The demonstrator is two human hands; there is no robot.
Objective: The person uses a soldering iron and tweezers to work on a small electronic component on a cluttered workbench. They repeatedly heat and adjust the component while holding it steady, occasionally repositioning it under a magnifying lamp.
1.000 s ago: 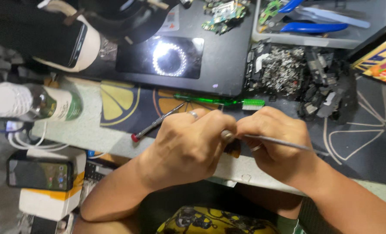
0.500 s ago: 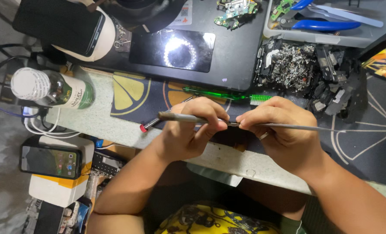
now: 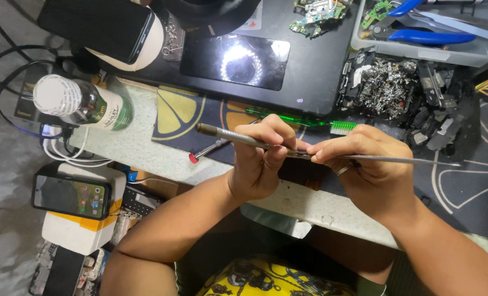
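Metal, thin and grey, the tool (image 3: 332, 156) lies level above the surface (image 3: 145, 151), with the left hand (image 3: 260, 159) pinched on its thicker handle end and the right hand (image 3: 373, 170) clamped further along, the bare tip pointing to 3 o'clock. Its sharp tip could, I judge, slip and prick a finger, since both hands grip close together. At 1 o'clock a grey tray (image 3: 419, 52) holds blue-handled pliers (image 3: 425, 35) and a small green circuit board (image 3: 380, 11); at 9 o'clock stands a white-capped green bottle (image 3: 82, 104).
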